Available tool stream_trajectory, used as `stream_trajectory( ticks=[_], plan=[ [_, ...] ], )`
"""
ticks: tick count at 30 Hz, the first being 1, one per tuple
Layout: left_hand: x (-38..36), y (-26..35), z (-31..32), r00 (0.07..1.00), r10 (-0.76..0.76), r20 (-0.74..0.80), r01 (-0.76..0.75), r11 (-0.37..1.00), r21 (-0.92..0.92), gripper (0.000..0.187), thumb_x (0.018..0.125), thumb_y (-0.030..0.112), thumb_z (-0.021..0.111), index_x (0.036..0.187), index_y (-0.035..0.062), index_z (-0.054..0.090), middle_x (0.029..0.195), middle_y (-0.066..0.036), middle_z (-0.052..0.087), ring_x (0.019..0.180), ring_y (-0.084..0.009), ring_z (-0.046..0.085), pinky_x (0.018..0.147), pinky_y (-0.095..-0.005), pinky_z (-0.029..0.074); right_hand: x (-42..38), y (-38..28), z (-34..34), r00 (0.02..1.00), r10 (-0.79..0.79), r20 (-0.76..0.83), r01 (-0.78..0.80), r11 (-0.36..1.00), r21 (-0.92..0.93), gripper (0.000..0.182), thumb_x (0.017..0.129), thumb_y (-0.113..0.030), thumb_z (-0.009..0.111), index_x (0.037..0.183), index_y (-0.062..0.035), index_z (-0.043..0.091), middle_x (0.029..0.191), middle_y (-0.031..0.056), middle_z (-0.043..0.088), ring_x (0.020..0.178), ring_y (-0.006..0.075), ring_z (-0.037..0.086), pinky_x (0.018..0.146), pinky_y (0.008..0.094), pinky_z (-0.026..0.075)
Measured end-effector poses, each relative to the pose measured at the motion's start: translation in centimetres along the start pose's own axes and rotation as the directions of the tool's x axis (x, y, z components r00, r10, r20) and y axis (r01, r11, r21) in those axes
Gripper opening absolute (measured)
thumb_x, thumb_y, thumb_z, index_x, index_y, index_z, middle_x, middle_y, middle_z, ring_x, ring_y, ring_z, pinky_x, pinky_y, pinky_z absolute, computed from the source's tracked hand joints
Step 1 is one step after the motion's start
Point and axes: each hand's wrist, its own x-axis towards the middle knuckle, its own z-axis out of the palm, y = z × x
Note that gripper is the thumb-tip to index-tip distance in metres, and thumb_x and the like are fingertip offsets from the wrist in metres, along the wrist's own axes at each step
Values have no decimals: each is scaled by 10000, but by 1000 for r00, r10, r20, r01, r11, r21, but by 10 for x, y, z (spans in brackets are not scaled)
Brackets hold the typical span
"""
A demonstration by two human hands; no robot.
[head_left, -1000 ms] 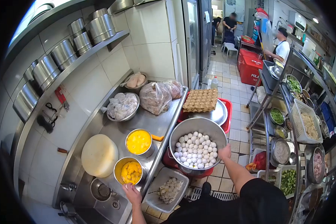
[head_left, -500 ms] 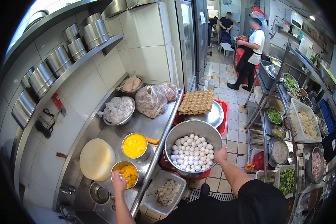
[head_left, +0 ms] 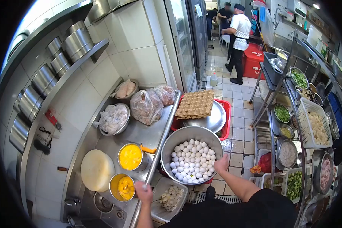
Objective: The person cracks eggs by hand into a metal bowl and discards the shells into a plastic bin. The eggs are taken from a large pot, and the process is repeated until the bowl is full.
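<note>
My left hand [head_left: 144,192] is over the counter's front edge, just right of the near steel pot [head_left: 114,189] of cracked eggs [head_left: 125,187]. Its fingers are closed around a small whitish piece that looks like an eggshell [head_left: 144,186]. My right hand [head_left: 221,164] is closed at the right rim of a large pot [head_left: 167,146] full of white eggs [head_left: 192,161]; what its fingers hold is hidden. A second steel pot [head_left: 144,161] holds beaten-looking yellow egg. Below the counter edge stands a grey bin [head_left: 158,209] with eggshells [head_left: 171,198] in it.
A round cutting board [head_left: 97,170], an orange handle [head_left: 148,149], a bowl of bagged food [head_left: 114,118] and a plastic bag [head_left: 146,107] lie on the counter. Egg trays [head_left: 195,103] rest behind the large pot. A rack [head_left: 271,125] lines the right. A co-worker [head_left: 239,34] stands in the aisle.
My left hand has moved right, from the near steel pot toward the shell bin. My right hand stays at the large pot's rim, slightly lower. The co-worker has turned and moved left; a red box shows.
</note>
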Motion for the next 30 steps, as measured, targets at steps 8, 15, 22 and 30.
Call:
stream_trajectory(
  ticks=[8,15,22,30],
  plan=[
    [-36,6,43,870,-165,464,65,973,223,427,765,218,673,1122,18,554,1224,-219,480,1098,-405,486,926,-453,413,-3,3,0,996,21,81,-22,1000,22,289,728,-32,490,995,30,397,1016,297,495,928,478,507,799,525,408],
    [56,133,181,796,124,593,30,970,-243,114,788,131,583,866,49,595,864,-151,593,838,-353,563,722,-424,457,-7,-2,-6,998,-21,58,18,998,53,266,742,-26,482,981,42,386,957,291,470,903,473,479,788,517,381],
    [-37,127,343,97,148,984,-341,934,-107,490,784,240,572,1263,180,486,1274,-184,479,1099,-337,544,906,-431,452,-13,-5,-7,998,44,38,-46,998,48,269,735,-78,503,967,13,400,900,299,507,843,500,502,747,562,388],
    [-20,160,342,-41,121,992,-149,981,-126,475,768,261,568,1178,24,522,1111,-226,596,1039,-371,571,896,-426,450,-13,-4,-7,995,40,91,-45,998,51,241,762,-56,477,971,29,392,958,294,496,885,483,501,772,537,394]
  ],
)
